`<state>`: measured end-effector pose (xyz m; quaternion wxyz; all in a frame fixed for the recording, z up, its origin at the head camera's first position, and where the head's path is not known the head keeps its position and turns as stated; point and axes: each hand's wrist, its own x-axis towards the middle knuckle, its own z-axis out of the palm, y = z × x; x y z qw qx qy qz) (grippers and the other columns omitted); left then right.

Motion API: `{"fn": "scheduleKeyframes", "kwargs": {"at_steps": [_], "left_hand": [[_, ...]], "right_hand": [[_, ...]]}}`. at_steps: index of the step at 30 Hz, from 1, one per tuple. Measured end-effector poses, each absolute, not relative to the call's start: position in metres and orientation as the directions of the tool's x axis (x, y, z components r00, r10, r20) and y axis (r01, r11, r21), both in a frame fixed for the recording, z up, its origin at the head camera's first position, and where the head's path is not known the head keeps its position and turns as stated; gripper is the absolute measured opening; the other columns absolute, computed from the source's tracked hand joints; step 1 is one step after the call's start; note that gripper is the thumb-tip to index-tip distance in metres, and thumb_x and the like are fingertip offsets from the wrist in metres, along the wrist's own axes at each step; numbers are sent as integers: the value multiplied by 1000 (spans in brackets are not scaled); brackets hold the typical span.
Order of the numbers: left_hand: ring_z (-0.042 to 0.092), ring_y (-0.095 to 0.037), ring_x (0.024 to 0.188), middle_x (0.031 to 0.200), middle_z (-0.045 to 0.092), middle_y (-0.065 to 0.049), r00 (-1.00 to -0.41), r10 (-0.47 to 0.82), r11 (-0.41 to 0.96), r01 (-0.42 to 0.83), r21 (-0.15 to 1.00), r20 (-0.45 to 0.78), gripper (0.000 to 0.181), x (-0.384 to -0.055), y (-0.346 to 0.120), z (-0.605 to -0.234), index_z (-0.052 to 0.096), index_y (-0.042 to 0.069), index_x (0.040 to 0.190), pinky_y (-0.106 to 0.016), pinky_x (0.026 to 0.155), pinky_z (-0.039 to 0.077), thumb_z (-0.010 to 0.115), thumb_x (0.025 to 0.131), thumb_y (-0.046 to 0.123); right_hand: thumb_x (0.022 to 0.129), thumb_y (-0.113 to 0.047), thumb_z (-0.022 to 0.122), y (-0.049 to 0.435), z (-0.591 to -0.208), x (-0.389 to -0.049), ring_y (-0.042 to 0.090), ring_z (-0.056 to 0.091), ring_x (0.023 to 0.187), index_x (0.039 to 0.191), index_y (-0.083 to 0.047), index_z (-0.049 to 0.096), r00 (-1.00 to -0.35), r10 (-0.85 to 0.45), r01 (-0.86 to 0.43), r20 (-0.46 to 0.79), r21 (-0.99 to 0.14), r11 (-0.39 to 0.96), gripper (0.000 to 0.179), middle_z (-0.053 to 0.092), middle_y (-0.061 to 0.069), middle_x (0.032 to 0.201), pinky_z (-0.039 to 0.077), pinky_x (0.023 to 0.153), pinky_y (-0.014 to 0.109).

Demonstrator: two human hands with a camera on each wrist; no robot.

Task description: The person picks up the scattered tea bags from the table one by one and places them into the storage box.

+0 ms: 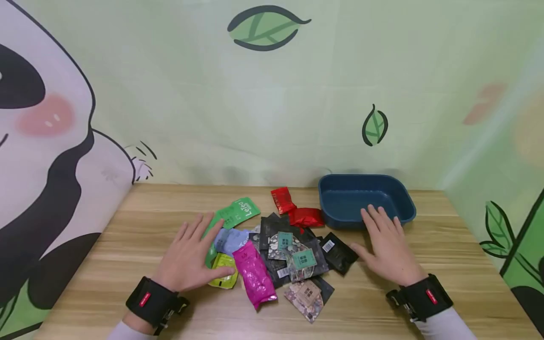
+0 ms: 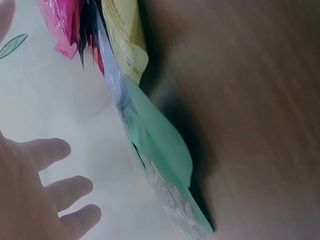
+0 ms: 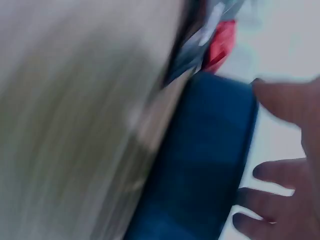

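My left hand, fingers spread, hovers at the left side of a pile of packets, nearest a yellow packet and a green packet that it partly hides. A light blue packet and a pink packet lie just beyond its thumb. My right hand is held with straight fingers at the front of a dark blue plastic basin; its fingertips overlap the basin's front wall in the head view. Its thumb is close to a black packet. Neither hand holds anything.
Dark packets with teal labels overlap in the middle of the wooden table. A packet with a beige label lies in front of them. Two red packets, one nearer, lie behind, beside the basin. A printed cloth backdrop rises behind the table.
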<state>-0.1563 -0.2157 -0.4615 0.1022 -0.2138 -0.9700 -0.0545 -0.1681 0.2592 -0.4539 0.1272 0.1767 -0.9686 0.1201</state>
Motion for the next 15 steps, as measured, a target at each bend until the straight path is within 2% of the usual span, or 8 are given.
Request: {"fn": "scheduleKeyframes", "kwargs": {"at_steps": [3,5,10,15], "left_hand": [[17,-38,150,165,22,-12,-882,414,895,439,74,224,113,-156,-212,-459,31,18,160,-60,115,16,43,73,90],[17,-36,150,164,23,-11,-877,424,888,452,89,225,113,-155,-208,-457,32,19,159,-60,115,17,46,72,89],[18,-33,151,164,24,-8,-857,460,859,496,125,233,112,-151,-195,-451,33,22,159,-58,114,21,50,71,88],[24,-33,149,165,24,-5,-814,530,807,570,153,239,113,-144,-182,-452,29,25,160,-57,113,25,51,70,88]], "right_hand": [[90,-30,67,269,-459,-179,46,33,140,146,2,47,-849,-342,-431,403,-152,890,68,44,26,148,17,112,65],[89,-20,68,274,-462,-185,45,40,135,140,2,54,-820,-353,-453,450,-135,881,58,51,25,142,19,113,63],[88,-8,66,281,-465,-192,39,56,117,125,-1,65,-807,-353,-462,473,-133,877,38,64,18,119,27,109,62],[88,-1,61,280,-465,-194,33,63,99,117,-2,68,-804,-355,-470,477,-145,871,29,67,12,102,41,97,57]]}}
